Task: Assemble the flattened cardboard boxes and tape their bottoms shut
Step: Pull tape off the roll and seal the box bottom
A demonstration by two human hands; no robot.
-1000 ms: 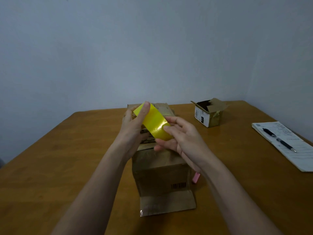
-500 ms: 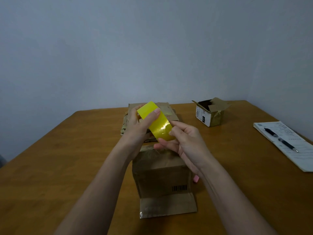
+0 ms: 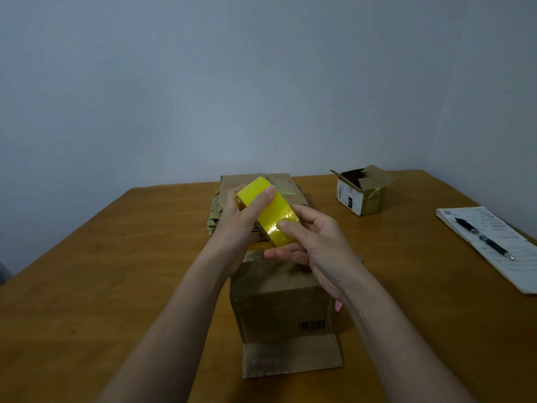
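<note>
Both hands are up over the box (image 3: 280, 309), which stands on the desk (image 3: 116, 271) right in front of the person, one flap lying out flat toward them. The left hand (image 3: 241, 222) pinches the far end of the yellow tape (image 3: 268, 210), thumb on top; the right hand (image 3: 316, 245) grips the near end, thumb pressed on the glossy face, the other fingers curled beneath. Whether there's a roll behind that strip I can't tell. To my eye this is the moment to get the strip taut and square: keep it stretched so it doesn't fold onto itself, line it along the seam, land the middle first, then smooth outward and wrap the ends down the sides. The risk, I'd say, is a crooked lay or the sticky side catching fingers. Beyond the hands sits the stack of flat boxes (image 3: 287, 187), waiting, and a finished small box (image 3: 361, 190) stands open off to the right, well apart.
</note>
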